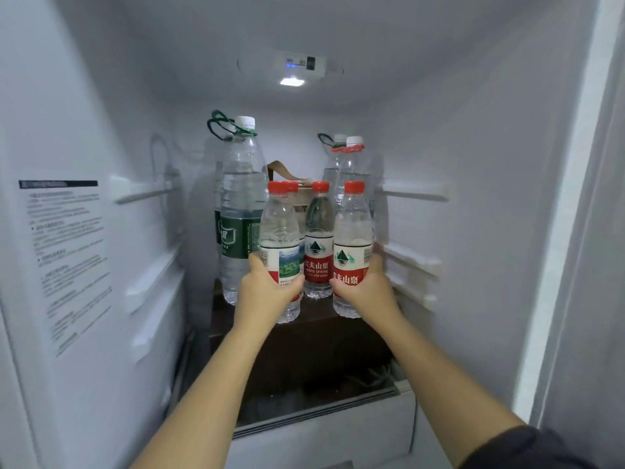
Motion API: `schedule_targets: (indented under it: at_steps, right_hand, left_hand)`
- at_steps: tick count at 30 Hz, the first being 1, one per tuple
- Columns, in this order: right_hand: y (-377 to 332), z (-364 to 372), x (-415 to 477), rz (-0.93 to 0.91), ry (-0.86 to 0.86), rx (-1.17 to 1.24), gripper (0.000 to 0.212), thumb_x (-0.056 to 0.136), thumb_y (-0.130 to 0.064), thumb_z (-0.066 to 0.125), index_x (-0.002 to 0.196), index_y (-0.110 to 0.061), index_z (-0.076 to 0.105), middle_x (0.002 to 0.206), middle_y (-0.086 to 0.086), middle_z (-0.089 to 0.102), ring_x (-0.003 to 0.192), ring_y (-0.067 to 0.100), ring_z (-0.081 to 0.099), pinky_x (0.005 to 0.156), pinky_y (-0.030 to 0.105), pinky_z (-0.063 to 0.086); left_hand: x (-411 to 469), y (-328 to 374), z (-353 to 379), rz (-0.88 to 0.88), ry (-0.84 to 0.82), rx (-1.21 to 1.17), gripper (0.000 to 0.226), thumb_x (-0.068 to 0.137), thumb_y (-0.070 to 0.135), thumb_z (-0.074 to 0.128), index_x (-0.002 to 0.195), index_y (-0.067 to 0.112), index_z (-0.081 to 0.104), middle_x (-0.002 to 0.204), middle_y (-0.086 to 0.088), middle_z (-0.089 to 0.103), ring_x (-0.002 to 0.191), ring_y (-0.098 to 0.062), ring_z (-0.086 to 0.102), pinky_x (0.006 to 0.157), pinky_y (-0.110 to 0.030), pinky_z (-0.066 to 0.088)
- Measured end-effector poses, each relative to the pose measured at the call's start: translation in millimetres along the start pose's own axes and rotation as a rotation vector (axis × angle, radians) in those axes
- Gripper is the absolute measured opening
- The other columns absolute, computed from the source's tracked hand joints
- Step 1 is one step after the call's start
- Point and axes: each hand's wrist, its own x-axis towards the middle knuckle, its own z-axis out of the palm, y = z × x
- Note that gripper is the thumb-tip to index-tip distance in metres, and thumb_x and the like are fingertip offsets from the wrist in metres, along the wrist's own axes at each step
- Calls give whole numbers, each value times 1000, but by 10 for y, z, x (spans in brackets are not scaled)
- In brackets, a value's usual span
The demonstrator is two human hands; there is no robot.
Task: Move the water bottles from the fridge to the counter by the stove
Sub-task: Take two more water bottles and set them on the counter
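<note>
Close behind the held bottles [280, 238] — third bottle [318, 238], tall bottles [241, 198].

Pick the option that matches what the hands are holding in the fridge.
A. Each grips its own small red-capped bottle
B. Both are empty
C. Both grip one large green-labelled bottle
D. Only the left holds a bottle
A: the left hand curls round the left red-capped bottle and the right hand round the right red-capped bottle. Neither hand curls round the middle bottle between them.
</note>
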Motion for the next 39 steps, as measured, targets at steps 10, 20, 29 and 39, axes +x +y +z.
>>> schedule_targets:
  at_steps: [10,20,29,39]
  right_hand:
    - [209,87,-139,78,-26,39,83,67,-33,86,135,-18,40,127,1,60,115,18,59,92,31,50]
    - [13,-115,-782,64,44,70,79,70,-27,87,135,-19,43,116,-12,56,102,2,53,76,8,42]
    - [356,-53,-1856,154,-101,165,66,68,-16,88,117,-29,47,108,-15,62,95,-6,62,75,12,51]
    - [1166,105,-2756,348,-336,32,64,66,-23,90,108,-42,46,107,-15,64,95,-6,62,74,8,49]
  left_hand:
    - [-123,-194,99,-39,-36,21,72,71,42,82,121,13,39,114,-9,61,103,-25,62,76,-34,53]
    - [-594,-90,-211,-24,8,-123,69,72,37,82,128,19,46,106,11,54,92,-8,54,76,-24,45]
    - [-1745,-549,-173,-105,-127,-169,67,67,24,86,124,26,50,97,14,63,82,-2,61,71,-17,48]
    - [-2748,-1377,55,-429,-272,-139,56,63,20,89,102,30,50,90,13,69,82,-4,68,64,-19,51]
